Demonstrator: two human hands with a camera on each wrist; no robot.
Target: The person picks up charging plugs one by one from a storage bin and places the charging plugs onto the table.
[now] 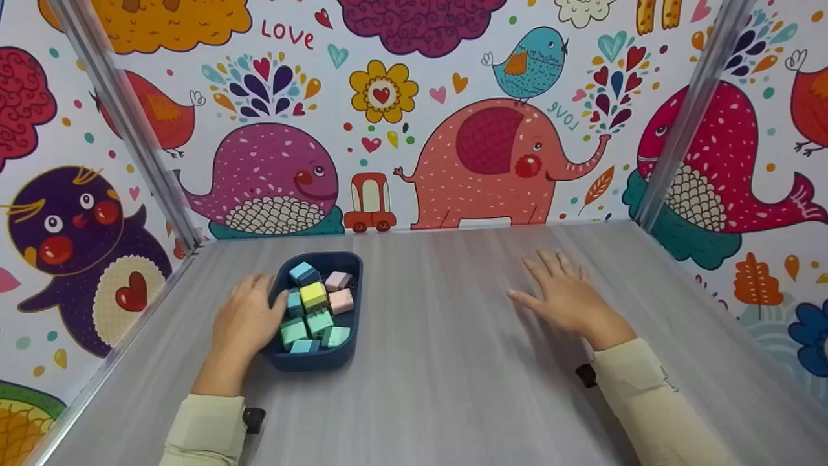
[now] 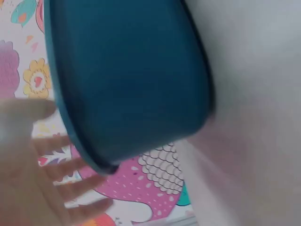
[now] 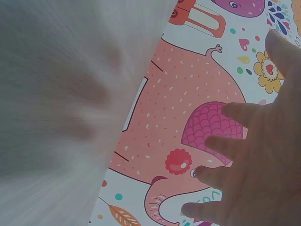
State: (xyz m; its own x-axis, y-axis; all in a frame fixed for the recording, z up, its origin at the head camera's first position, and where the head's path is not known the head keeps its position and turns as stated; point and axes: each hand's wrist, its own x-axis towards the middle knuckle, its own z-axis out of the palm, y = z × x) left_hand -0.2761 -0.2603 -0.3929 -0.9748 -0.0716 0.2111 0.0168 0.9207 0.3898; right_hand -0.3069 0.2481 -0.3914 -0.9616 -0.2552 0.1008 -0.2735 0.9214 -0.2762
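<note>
A dark blue rectangular bin [image 1: 358, 304] with rounded corners stands on the table at the left, holding several small blocks. Among them are a yellow block [image 1: 314, 295], a pink block [image 1: 341, 300], a blue block [image 1: 303, 273] and a mint green block [image 1: 319, 322]. My left hand [image 1: 249, 317] is at the bin's left side, its thumb tip right at the rim. In the left wrist view its fingers reach out fairly straight beside the bin wall [image 2: 127, 80]. Over the right part of the table my right hand [image 1: 572, 301] is spread, palm down, holding nothing.
The grey wood-grain table [image 1: 440, 388] ends at a back wall [image 1: 381, 149] printed with cartoon animals. Metal posts [image 1: 129, 129] rise at the back corners, and printed side panels [image 1: 776, 259] flank the table. Each wrist carries a small black device.
</note>
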